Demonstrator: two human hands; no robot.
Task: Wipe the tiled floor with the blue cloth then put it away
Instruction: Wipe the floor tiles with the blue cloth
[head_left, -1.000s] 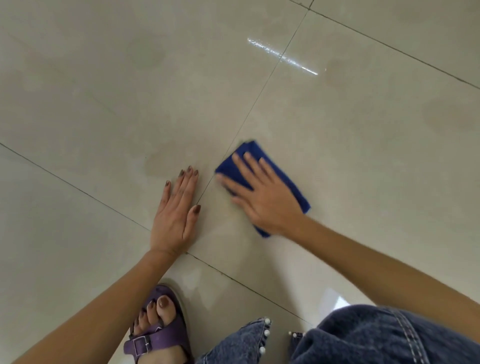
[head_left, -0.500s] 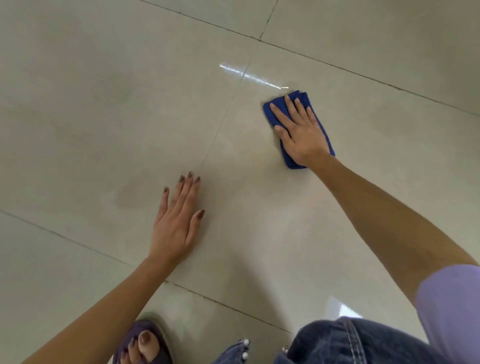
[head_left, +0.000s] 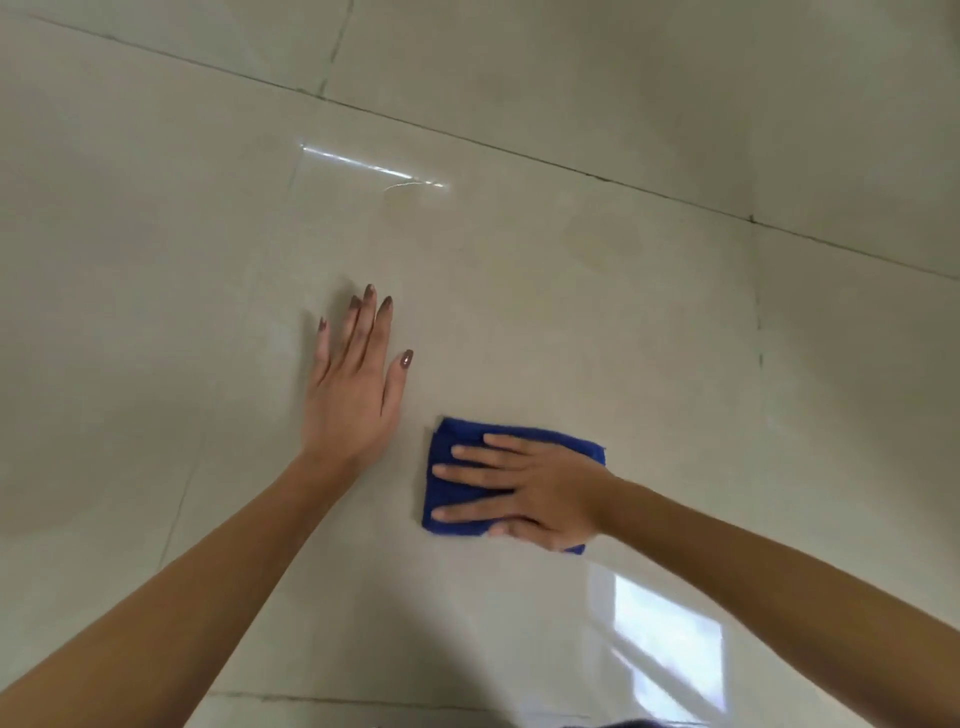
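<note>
A folded blue cloth (head_left: 457, 441) lies flat on the glossy beige tiled floor (head_left: 571, 291). My right hand (head_left: 524, 488) presses down on top of it, fingers spread and pointing left, covering most of its middle. My left hand (head_left: 358, 384) rests flat on the bare tile just left of the cloth, fingers together and pointing away from me, holding nothing. A small gap separates the two hands.
Dark grout lines (head_left: 519, 153) cross the floor at the far side and down the right. A bright window reflection (head_left: 670, 644) shines on the tile near me. A streak of glare (head_left: 374, 169) lies beyond my left hand.
My right hand has dragged the cloth back from the far tile toward me, beside my left hand. The view has tipped forward, so my feet and jeans are out of sight.
</note>
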